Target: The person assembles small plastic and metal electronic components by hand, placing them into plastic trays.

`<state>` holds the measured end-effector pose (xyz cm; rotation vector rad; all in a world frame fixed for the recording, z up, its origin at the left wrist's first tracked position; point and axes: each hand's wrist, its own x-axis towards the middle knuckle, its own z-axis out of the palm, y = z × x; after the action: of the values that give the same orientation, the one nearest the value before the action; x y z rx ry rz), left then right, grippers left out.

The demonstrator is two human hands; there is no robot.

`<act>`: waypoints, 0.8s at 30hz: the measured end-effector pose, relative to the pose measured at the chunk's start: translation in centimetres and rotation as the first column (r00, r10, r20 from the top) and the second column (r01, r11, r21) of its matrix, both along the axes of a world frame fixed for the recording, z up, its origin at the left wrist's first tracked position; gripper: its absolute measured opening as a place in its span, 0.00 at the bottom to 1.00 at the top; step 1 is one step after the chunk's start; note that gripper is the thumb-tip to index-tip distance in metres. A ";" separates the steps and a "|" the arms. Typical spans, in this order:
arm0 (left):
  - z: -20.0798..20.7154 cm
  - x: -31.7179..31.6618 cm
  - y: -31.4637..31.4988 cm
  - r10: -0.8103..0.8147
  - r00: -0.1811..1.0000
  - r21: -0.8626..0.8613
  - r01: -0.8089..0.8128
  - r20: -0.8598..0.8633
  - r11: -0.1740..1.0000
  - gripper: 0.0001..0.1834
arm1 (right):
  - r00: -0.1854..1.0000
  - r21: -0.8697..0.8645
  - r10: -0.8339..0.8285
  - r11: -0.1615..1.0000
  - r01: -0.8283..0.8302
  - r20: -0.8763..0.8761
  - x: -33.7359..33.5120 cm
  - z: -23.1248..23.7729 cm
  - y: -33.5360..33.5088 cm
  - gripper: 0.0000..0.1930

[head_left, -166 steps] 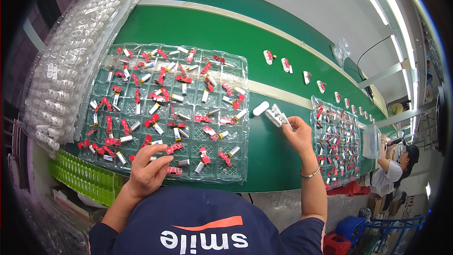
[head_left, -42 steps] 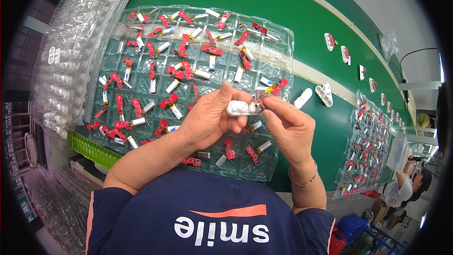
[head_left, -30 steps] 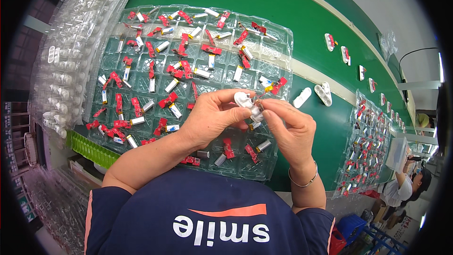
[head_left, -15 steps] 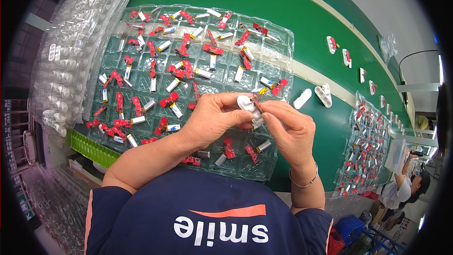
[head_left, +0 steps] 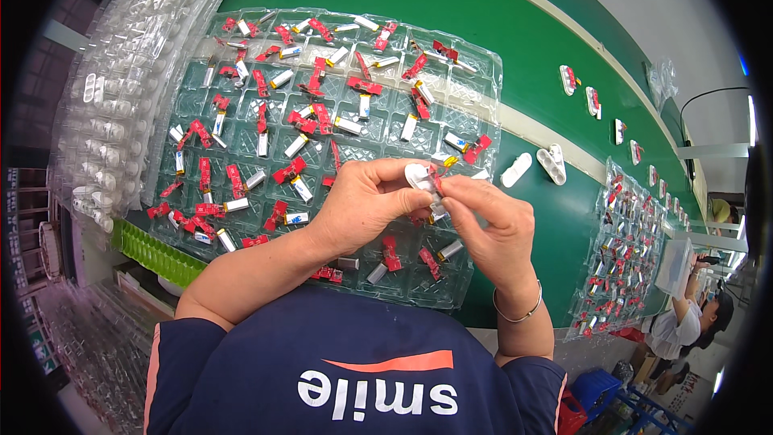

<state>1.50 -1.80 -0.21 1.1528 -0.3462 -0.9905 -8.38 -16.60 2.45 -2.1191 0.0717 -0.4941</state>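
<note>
Above the near right part of the clear tray (head_left: 386, 147), my left hand (head_left: 362, 203) is closed round a white oval plastic shell (head_left: 416, 173), held tilted between thumb and fingers. My right hand (head_left: 493, 229) pinches a small red circuit board (head_left: 436, 180) at the shell's open side. My fingertips partly hide how the board sits in the shell. The tray's pockets hold many red boards with silver batteries, such as a red board (head_left: 390, 251) near my hands. Just right of my right hand, a white shell (head_left: 516, 169) and a white shell pair (head_left: 551, 163) lie on the green bench.
Clear trays of white shells (head_left: 121, 105) are stacked at the left. A green plastic strip (head_left: 157, 254) lies along the near left edge. Shells with red boards (head_left: 593, 101) line the bench's right side beside another filled tray (head_left: 620, 250). A co-worker (head_left: 684, 326) is far right.
My right fingers have shifted slightly left and turned, bringing the red board closer against the shell. My left hand stays nearly still.
</note>
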 end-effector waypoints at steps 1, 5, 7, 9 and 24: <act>-0.1 0.0 0.0 0.003 1.000 -0.004 -0.003 0.017 1.000 0.16 | 0.999 -0.046 0.002 0.999 0.000 0.035 0.0 -0.2 0.0 0.09; -0.2 -0.2 -0.1 0.088 0.995 -0.030 -0.089 -0.038 0.996 0.15 | 0.989 -0.179 0.041 0.984 -0.015 0.141 0.1 -0.7 0.4 0.15; -0.2 -0.1 -0.1 0.117 0.976 -0.070 -0.132 -0.184 0.989 0.13 | 0.990 -0.110 0.027 0.994 -0.012 0.137 0.2 -0.4 1.2 0.18; -0.2 0.0 0.1 0.109 0.977 -0.088 -0.127 -0.185 0.988 0.14 | 0.986 -0.073 0.010 0.997 0.002 0.166 0.4 -1.2 1.3 0.19; -0.4 0.2 -0.3 0.156 0.988 -0.145 -0.152 0.016 0.978 0.17 | 0.690 -0.746 -0.709 0.537 0.394 -0.146 11.2 -4.1 -18.2 0.16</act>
<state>1.70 -2.06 -0.63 1.0463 -0.3393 -0.8021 2.82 -34.79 -1.69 -2.8961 1.0484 -0.4357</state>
